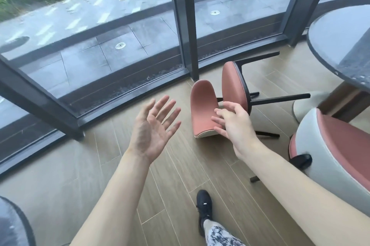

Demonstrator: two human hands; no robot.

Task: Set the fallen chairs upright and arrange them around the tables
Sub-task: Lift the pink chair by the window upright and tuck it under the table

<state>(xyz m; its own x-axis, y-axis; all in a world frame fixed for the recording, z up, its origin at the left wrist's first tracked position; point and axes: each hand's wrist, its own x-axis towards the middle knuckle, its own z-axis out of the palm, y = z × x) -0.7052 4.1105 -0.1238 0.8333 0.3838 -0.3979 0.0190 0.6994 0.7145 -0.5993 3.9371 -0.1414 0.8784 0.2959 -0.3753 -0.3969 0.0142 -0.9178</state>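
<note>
Both hands out w/ fingers spread wide, holding nothing, left hand [155, 125] palm-up & right hand [233, 123] nearer the fallen chair [220, 101], on its side btwn window frame [186, 25] & round table [340, 45], prob. lining up to lift it.

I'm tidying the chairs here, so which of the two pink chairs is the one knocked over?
The fallen chair by the window, straight ahead: its black legs point sideways and its backrest lies on the floor. The upright chair at right stands beside the round table.

No text, label, brand, number or sign can be read anywhere: not on the chairs, tabletops, windows or floor.
</note>
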